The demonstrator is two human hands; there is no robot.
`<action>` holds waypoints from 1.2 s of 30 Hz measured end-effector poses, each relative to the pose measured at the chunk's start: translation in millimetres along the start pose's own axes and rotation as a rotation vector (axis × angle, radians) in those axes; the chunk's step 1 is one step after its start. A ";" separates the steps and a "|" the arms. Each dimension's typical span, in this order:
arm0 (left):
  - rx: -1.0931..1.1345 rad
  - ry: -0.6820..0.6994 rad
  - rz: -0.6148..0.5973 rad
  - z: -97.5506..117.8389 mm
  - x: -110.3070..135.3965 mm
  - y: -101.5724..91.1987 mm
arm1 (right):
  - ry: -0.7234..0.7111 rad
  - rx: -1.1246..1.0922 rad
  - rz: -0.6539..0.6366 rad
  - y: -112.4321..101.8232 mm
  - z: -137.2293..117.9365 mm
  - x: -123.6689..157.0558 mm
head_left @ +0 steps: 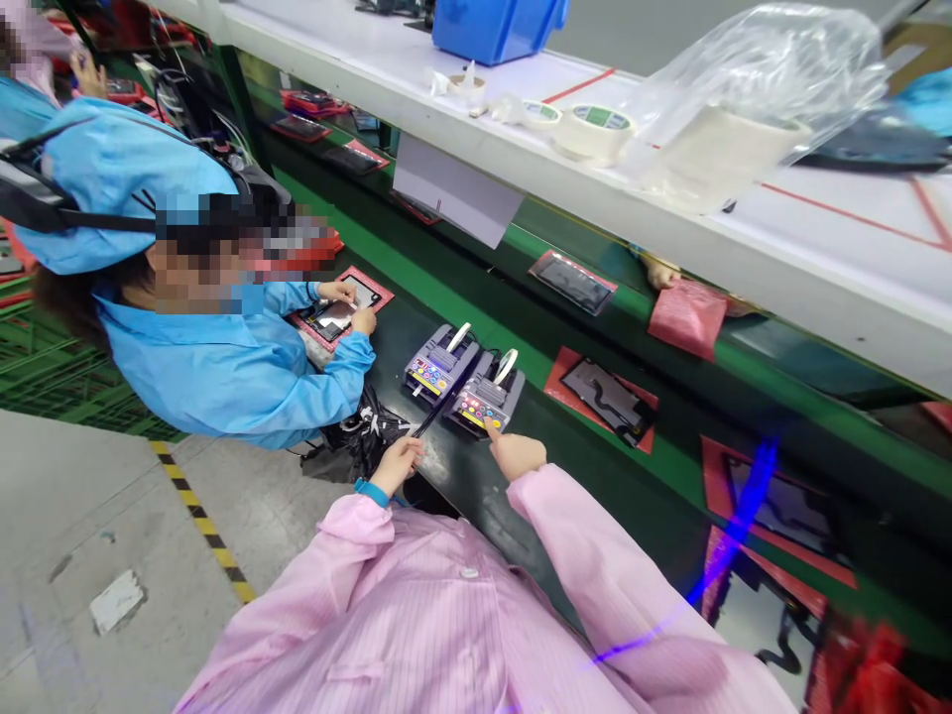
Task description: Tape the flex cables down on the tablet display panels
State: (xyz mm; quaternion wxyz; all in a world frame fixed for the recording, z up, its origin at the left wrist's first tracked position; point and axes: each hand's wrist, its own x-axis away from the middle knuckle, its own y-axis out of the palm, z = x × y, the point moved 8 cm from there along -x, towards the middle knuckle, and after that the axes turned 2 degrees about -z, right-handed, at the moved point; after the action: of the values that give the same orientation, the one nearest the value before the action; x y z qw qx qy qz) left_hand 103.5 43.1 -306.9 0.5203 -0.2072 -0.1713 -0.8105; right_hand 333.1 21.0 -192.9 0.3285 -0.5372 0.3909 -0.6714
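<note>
Two grey automatic tape dispensers stand side by side on the dark bench: the left dispenser [438, 362] and the right dispenser [487, 395], each with a narrow roll of pale tape. My right hand [519, 454] has its index finger stretched out to the coloured buttons on the right dispenser's front; its other fingers are curled, with nothing visible in them. At the bench edge my left hand [398, 464] is closed on thin black cables [435, 412], which run up between the dispensers. Just left of it hangs a bundle of black cables [364, 426] with white ends.
A co-worker in blue [223, 367] sits at left, hands on a tablet-like panel [338, 312]. Several panels on red sheets, including a nearby panel [606, 397], lie along the green line. A white shelf [521, 119] overhangs the back, carrying a blue bin [495, 30] and tape rolls [595, 129].
</note>
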 end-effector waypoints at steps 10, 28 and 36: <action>-0.021 0.119 -0.038 22.9 -12.8 44.3 | 0.116 -0.385 0.074 65.5 61.3 39.1; 0.116 0.393 0.532 21.4 -52.4 121.0 | -0.106 -0.552 0.079 153.5 191.7 -18.1; 0.045 0.689 0.667 23.8 -52.6 131.5 | -0.244 -0.357 0.495 172.8 184.7 -16.0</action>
State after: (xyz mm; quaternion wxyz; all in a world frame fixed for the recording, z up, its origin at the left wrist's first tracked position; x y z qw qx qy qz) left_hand 247.1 42.9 -305.4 0.7828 0.0411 0.0693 -0.6170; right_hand 520.7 -79.7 -330.3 0.4268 -0.5513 0.5790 -0.4227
